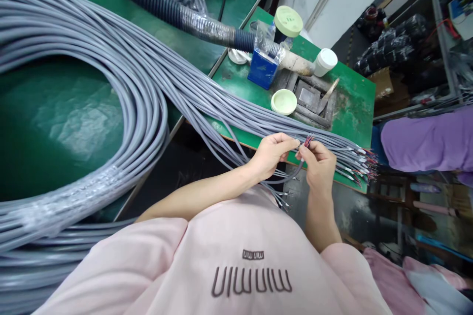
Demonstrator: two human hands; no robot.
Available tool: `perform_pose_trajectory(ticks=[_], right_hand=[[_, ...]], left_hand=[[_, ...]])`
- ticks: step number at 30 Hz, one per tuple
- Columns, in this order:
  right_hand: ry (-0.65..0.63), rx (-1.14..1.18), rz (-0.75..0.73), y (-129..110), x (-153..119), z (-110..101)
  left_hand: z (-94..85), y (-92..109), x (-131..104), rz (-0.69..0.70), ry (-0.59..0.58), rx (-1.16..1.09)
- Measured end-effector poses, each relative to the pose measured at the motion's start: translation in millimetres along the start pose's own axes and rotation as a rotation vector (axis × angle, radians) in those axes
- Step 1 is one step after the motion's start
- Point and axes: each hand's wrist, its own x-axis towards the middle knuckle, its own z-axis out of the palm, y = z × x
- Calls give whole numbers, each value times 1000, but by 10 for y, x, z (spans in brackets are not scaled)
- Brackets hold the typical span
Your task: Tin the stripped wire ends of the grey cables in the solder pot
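Observation:
Over the table's near edge, my right hand is closed around the end of a grey cable, just below where its jacket is stripped. Several dark red and dark thin wires fan up from that end, with bare tips. My left hand is pinched beside them, thumb against forefinger; a thin wire tip shows at its fingertips. Behind both hands runs a thick bundle of grey cables, whose stripped ends lie at the right table edge. A few loose cable ends hang below my hands.
A solder pot with a scraper on it is set in the green table. Around it stand a pale green cup, a white jar, a blue box and an extraction hose. A purple-covered object is at right.

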Motion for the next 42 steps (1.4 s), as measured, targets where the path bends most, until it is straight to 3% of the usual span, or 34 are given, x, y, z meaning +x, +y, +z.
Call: perform_pose_trajectory(ticks=[12, 16, 22, 28, 31, 35, 37, 42], right_hand=[[58, 61, -36, 50, 14, 8], [22, 110, -55, 60, 15, 15], [20, 20, -125, 56, 53, -10], [-8, -59, -92, 13, 169, -34], [-37, -185, -177, -63, 369, -64], [-100, -454, -345, -159, 845, -59], [-157, -617, -410, -162, 1102, -2], [-299, -1018, -413, -66, 1508, 251]], left_hand=[[-39, -44, 18, 16, -48, 45], [-48, -54, 30, 0, -86, 38], [-42, -34, 35, -21, -47, 24], [-51, -14, 57, 50, -14, 80], [-140, 98, 119, 182, 5, 280], [-395, 299, 293, 629, 146, 816], [-532, 337, 386, 784, 195, 1100], [-714, 231, 487, 893, 112, 1597]])
